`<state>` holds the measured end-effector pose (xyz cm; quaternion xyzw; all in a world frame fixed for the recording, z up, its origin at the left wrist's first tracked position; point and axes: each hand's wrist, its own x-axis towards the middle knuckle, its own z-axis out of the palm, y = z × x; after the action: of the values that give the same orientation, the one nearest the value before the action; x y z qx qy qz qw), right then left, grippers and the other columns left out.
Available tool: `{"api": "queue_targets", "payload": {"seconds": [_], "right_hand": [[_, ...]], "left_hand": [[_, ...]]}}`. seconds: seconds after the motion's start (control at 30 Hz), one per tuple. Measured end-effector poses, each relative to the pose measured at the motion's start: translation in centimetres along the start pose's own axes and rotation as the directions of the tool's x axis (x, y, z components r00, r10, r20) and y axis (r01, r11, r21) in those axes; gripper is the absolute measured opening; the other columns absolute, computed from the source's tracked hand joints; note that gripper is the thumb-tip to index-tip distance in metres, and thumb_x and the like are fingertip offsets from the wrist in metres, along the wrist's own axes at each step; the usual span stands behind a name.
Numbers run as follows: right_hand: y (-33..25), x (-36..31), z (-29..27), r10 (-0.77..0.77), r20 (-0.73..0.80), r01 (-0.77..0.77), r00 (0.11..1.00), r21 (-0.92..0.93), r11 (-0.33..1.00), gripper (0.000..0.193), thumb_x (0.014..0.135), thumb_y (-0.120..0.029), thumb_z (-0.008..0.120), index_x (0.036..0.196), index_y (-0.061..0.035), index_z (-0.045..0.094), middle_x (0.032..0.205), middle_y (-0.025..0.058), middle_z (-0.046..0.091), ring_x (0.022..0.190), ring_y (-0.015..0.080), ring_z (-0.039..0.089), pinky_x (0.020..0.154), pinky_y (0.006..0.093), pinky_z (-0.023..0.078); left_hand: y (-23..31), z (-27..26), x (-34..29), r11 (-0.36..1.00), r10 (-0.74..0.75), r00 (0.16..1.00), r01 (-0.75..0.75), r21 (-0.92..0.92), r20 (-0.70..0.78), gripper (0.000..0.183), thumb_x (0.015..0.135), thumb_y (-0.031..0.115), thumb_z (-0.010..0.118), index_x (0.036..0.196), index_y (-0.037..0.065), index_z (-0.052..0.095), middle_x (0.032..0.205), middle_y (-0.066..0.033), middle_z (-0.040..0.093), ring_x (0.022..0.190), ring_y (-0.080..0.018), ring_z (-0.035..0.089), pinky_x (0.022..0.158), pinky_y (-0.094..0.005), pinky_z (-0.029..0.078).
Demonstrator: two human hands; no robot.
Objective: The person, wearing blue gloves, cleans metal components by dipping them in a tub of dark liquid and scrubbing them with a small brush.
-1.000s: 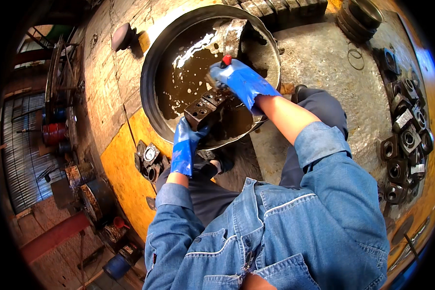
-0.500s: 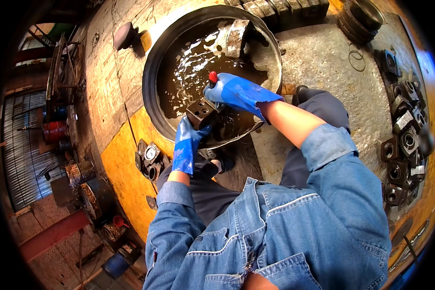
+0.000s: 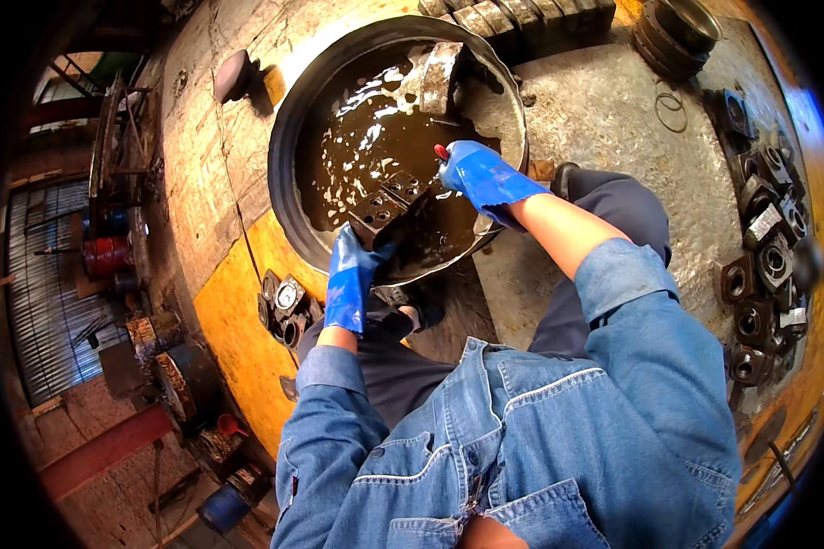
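Note:
A dark metal block with round holes point(image 3: 377, 212) is in my blue-gloved left hand point(image 3: 350, 270), over the near left side of a round basin point(image 3: 284, 156) of murky brown liquid. The glove's fingers are closed round the block's near side. My right hand point(image 3: 481, 174), also gloved in blue, grips a red-handled tool point(image 3: 441, 152) over the basin's right part, apart from the block. Only the handle's red end shows; the rest of the tool is hidden. A curved metal piece point(image 3: 441, 80) leans at the basin's far side, partly out of the liquid.
Dark metal housings with round bores point(image 3: 751, 325) are heaped on the right. Several smaller metal parts point(image 3: 287, 295) lie left of my knee. Stacked metal rings point(image 3: 677, 41) and a row of curved blocks point(image 3: 522, 20) stand beyond the basin. A dark stool-like knob point(image 3: 235, 77) is at far left.
My right hand has moved right with the red-handled tool, away from the block. More of the block's holed top now shows. My left hand has stayed nearly in place.

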<state>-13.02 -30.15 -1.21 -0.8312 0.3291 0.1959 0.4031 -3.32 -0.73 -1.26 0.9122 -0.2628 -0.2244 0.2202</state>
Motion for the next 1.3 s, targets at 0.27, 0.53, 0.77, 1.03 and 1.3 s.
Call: {"api": "queue_targets", "payload": {"seconds": [0.27,0.53,0.77,1.03,1.3], "right_hand": [[-3.3,-7.2,-3.2,-0.327,-0.023,0.285,0.945,0.553,0.783,0.028,0.091,-0.029,0.069,0.103,-0.0037,0.075,0.086,0.0103,0.074,0.075,0.0197,0.067,0.073,0.0325,0.052],[0.1,1.1,-0.3,-0.338,0.02,0.285,0.941,0.493,0.822,0.032,0.091,-0.024,0.067,0.118,-0.0105,0.078,0.1,0.0059,0.079,0.083,0.0142,0.071,0.077,0.028,0.057],[-0.9,-1.9,-2.1,-0.323,0.142,0.221,0.936,0.477,0.85,0.033,0.094,-0.019,0.067,0.125,-0.0106,0.077,0.098,0.0083,0.079,0.087,0.012,0.073,0.078,0.0305,0.059],[-1.9,-1.8,0.3,-0.48,0.1,0.328,0.872,0.61,0.722,0.026,0.09,-0.022,0.069,0.111,-0.0116,0.079,0.09,0.0112,0.077,0.081,0.0155,0.071,0.079,0.0302,0.056],[2.0,3.2,2.1,-0.125,-0.059,0.131,0.99,0.126,0.983,0.026,0.093,-0.028,0.07,0.112,-0.0129,0.079,0.113,0.0167,0.078,0.107,0.0334,0.075,0.093,0.0398,0.058]], "left_hand": [[1.6,-2.5,-2.3,0.981,-0.15,0.989,0.147,0.127,0.016,0.067,0.072,0.036,0.097,0.117,-0.004,0.065,0.109,-0.0219,0.076,0.102,-0.0345,0.074,0.088,-0.0433,0.058],[3.8,-1.1,-0.3,0.977,-0.165,0.985,0.156,0.143,0.054,0.075,0.07,0.046,0.098,0.115,-0.004,0.066,0.104,-0.0179,0.076,0.097,-0.0289,0.073,0.086,-0.0389,0.058],[4.1,-1.6,-0.8,0.967,-0.181,0.983,0.171,0.187,0.042,0.074,0.07,0.045,0.098,0.116,-0.004,0.067,0.106,-0.0199,0.076,0.098,-0.0321,0.073,0.086,-0.0413,0.059],[3.7,-2.4,-1.7,0.953,-0.246,0.967,0.228,0.202,0.069,0.076,0.072,0.048,0.095,0.119,-0.004,0.067,0.112,-0.022,0.076,0.105,-0.0356,0.074,0.09,-0.0433,0.059],[4.6,-1.7,-1.1,0.97,-0.208,0.976,0.197,0.144,0.068,0.074,0.073,0.044,0.095,0.123,-0.003,0.068,0.116,-0.0219,0.077,0.109,-0.0345,0.074,0.094,-0.0425,0.058]]}}
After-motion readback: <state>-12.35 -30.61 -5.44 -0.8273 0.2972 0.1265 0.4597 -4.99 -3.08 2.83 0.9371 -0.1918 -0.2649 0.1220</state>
